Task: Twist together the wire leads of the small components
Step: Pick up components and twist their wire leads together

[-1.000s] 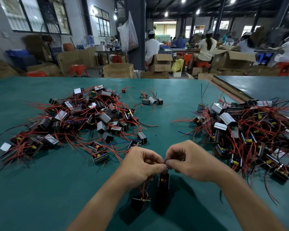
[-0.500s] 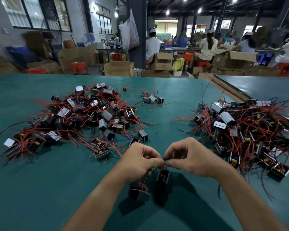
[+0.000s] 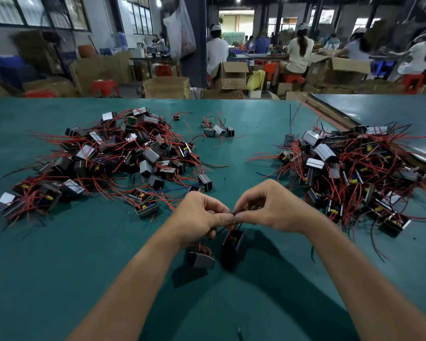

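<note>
My left hand (image 3: 202,217) and my right hand (image 3: 268,207) meet fingertip to fingertip above the green table (image 3: 59,254), both pinching thin wire leads (image 3: 233,215) between thumb and forefinger. Two small dark components hang from those leads below my hands: one (image 3: 231,244) upright under the pinch, the other (image 3: 201,258) lower left, with red wires on top. How the leads wind between my fingertips is hidden.
A big heap of components with red leads (image 3: 113,156) lies at the left, another heap (image 3: 354,173) at the right, and a small cluster (image 3: 218,130) at the far middle. A second table (image 3: 391,112) adjoins at the far right. People and cartons are behind.
My hands have stayed pinched on the leads with small finger shifts. The view has tilted slightly, and the hanging components have swung a little.
</note>
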A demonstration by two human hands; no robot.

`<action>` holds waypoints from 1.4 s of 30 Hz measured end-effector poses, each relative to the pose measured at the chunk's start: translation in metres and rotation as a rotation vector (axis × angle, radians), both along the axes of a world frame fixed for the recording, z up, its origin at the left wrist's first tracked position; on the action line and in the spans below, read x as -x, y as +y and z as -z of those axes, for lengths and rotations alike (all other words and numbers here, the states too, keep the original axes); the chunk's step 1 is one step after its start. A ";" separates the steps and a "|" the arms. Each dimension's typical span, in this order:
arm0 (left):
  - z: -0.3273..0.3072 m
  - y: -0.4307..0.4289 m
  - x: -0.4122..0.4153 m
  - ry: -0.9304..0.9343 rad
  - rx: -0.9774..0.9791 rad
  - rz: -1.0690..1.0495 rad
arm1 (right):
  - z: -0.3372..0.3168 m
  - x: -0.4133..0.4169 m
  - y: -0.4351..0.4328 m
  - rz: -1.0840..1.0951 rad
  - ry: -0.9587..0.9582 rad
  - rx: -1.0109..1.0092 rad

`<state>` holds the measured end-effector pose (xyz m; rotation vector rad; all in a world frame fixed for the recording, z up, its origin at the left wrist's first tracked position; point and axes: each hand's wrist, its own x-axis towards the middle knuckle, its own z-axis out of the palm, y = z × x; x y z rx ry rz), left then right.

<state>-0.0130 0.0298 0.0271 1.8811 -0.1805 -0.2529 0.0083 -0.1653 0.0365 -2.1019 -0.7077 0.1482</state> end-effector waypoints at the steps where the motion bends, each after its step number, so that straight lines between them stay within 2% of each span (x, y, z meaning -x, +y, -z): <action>1: 0.000 0.000 0.000 0.002 0.002 0.000 | 0.000 0.000 -0.001 -0.002 0.001 0.003; 6: -0.001 0.000 0.000 0.021 0.030 -0.022 | -0.002 0.001 0.001 -0.024 0.005 0.014; 12: -0.005 -0.002 0.003 -0.013 0.029 0.046 | -0.006 0.004 -0.001 -0.070 0.072 -0.005; 29: 0.003 -0.004 0.000 -0.049 0.071 0.114 | -0.009 0.004 0.002 0.057 0.112 0.103; 32: 0.005 -0.005 0.001 -0.013 0.090 0.066 | -0.008 0.003 0.004 0.096 0.106 0.105; 42: 0.008 -0.003 0.001 -0.105 0.062 0.034 | -0.008 0.009 0.006 0.087 0.003 0.091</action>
